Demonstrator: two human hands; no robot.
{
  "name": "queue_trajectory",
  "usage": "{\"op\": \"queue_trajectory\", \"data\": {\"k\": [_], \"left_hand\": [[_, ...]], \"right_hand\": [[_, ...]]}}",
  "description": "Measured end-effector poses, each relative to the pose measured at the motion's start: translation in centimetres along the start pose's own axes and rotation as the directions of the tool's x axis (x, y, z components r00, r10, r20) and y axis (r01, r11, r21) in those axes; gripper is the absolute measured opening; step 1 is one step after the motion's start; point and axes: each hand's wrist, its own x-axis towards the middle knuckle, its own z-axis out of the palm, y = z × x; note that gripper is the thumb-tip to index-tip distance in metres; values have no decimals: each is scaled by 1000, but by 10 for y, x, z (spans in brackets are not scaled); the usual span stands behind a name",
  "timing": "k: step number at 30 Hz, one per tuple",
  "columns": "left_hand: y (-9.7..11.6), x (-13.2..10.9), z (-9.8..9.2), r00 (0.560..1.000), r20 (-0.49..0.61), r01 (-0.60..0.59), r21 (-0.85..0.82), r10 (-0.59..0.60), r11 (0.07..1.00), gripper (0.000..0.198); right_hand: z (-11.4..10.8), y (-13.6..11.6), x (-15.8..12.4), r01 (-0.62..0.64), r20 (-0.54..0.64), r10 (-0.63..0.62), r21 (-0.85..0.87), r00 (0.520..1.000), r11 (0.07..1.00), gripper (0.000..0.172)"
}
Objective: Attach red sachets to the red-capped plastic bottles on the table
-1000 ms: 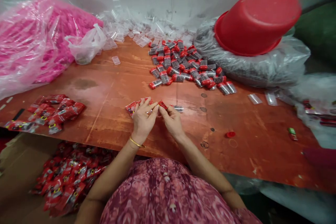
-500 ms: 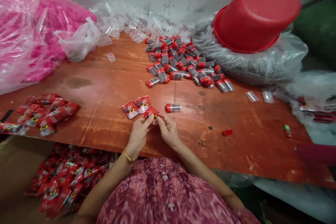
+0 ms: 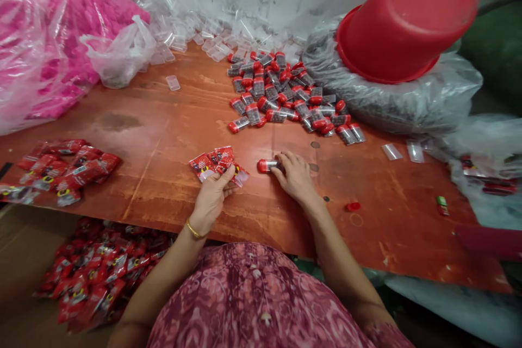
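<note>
My left hand pinches a small red printed packet between thumb and fingers. Under and behind it, more red packets lie on the wooden table. To the right, my right hand has its thumb and fingers on the clear end of a small container with a red cap. That container lies on its side, its cap toward my left hand; the fingers hide its far end. Farther back is a pile of similar red-capped clear containers with dark contents.
Filled red packets lie at the left, with more in a box below the edge. Clear empty cases, a pink-filled bag and a red bucket on a grey bag line the back. A red cap lies right.
My right hand has left the packet and moved right onto the lone red-capped container. My left hand keeps the packet, moved slightly left. The view has shifted slightly.
</note>
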Motion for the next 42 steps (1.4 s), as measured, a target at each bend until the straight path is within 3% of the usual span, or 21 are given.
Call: {"op": "queue_trajectory", "data": {"k": [3,5,7,9,11,12,16,22,31,39,42], "left_hand": [[-1,1,-2,999,14,31,-29,-31,999,27],[0,1,-3,999,14,45,-51,-45,998,27],[0,0,-4,999,18,51,-64,-50,997,27],[0,0,-4,998,26,50,-59,-48,997,27],[-2,-1,-2,998,40,48,-39,-46,998,28],[-3,-2,-1,998,48,44,-31,-42,999,28],[-7,-5,3,996,81,30,4,-30,1000,31],[-4,-5,2,998,58,23,48,-26,999,32],[-4,-2,-1,993,109,30,115,-42,993,34],[-9,-5,5,988,152,-27,48,19,998,42],[-14,-4,8,985,153,-80,35,74,996,40]], "right_hand": [[7,-1,-5,-16,-27,18,95,999,995,25],[5,-11,-14,-81,-35,94,273,995,959,25],[-3,-25,-25,-160,14,179,525,984,836,25],[-15,-41,-35,-215,106,207,746,973,630,26],[-25,-57,-42,-252,173,206,847,963,468,27],[-29,-63,-45,-258,182,210,865,961,430,28],[-33,-78,-45,-227,128,238,861,963,456,28],[-30,-75,-46,-208,69,281,837,957,506,23],[-27,-74,-45,-157,28,229,807,973,570,15],[-16,-82,-44,-250,88,359,865,929,435,20],[-11,-88,-45,-246,75,379,870,923,427,20]]}}
